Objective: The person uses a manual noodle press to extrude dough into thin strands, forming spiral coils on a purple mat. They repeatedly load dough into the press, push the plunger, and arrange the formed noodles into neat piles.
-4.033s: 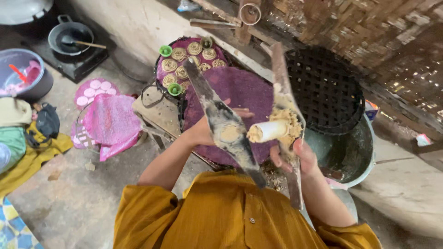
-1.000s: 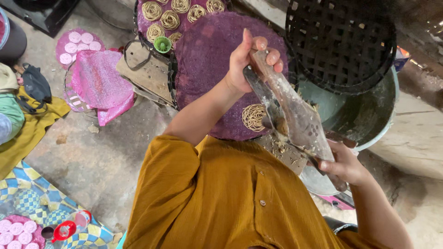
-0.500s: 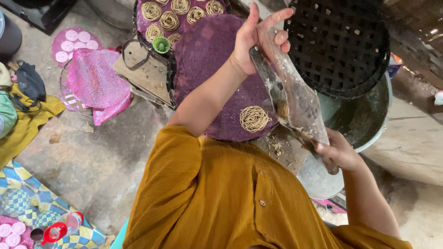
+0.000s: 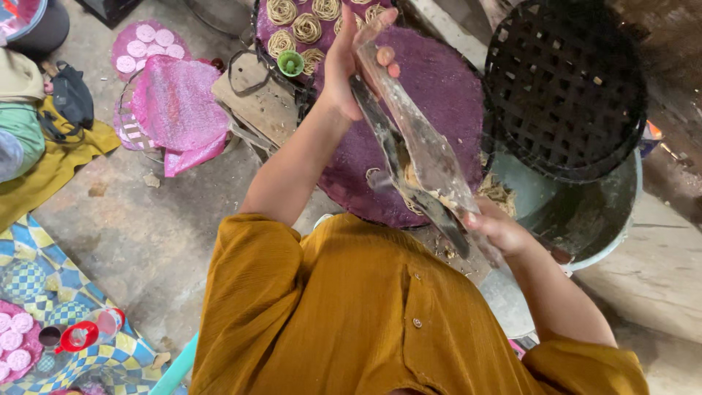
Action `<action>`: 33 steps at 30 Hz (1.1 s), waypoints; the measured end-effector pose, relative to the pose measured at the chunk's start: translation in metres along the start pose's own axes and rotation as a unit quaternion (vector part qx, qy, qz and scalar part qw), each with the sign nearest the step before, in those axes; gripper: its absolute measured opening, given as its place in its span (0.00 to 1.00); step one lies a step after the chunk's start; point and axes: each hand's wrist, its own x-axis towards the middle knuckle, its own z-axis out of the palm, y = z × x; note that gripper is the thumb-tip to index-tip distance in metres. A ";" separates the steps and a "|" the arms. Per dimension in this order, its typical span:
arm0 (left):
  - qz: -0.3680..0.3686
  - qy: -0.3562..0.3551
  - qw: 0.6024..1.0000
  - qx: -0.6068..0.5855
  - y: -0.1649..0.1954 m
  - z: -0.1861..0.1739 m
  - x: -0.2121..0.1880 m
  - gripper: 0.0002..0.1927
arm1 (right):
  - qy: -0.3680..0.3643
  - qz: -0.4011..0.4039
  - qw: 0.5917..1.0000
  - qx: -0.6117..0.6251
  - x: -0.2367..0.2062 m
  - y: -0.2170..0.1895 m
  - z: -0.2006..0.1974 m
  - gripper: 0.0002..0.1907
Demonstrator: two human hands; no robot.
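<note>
From the head camera we look down on our two hands and our mustard-yellow top (image 4: 380, 314). Our left hand (image 4: 351, 69) is up high, near the far edge of the round purple mat (image 4: 439, 88). Its fingers are curled shut around the top end of a long clear plastic bag (image 4: 420, 146). Our right hand (image 4: 497, 227) is low, by the near edge of the mat, and its fingers are closed on the bottom end of the bag. We hold the bag by both ends so it stays stretched and slanted over the mat, likely so the pale soft stuff inside can slide down to the low end. A thin dark strip (image 4: 398, 164) runs along the bag; we cannot tell what it is. Under the bag, on the near edge of the mat, lies a small coil of noodles (image 4: 409, 201), half hidden. More noodle coils (image 4: 307, 28) sit in rows at the far edge, with a little green cup (image 4: 290, 64) beside them. To the right a black woven tray (image 4: 563, 88) leans over a big grey tub (image 4: 585, 212). To the left, pink mesh (image 4: 175, 106) lies on the floor, with small pink round cakes (image 4: 146, 44) on another mat near it.
</note>
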 end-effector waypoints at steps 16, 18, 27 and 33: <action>0.051 0.009 0.998 -0.022 0.004 0.019 -0.048 0.38 | -0.002 -0.038 0.999 -0.034 -0.031 -0.006 0.004 0.41; 0.052 0.007 0.998 -0.030 0.001 0.024 -0.046 0.39 | 0.019 -0.040 0.998 -0.049 -0.037 -0.022 -0.001 0.41; 0.121 -0.005 0.993 -0.004 0.039 0.025 -0.064 0.42 | 0.057 0.010 0.991 -0.124 -0.010 -0.043 0.037 0.42; 0.056 0.056 0.996 -0.035 -0.004 0.002 -0.061 0.42 | 0.021 0.001 0.999 -0.031 -0.025 -0.002 0.033 0.45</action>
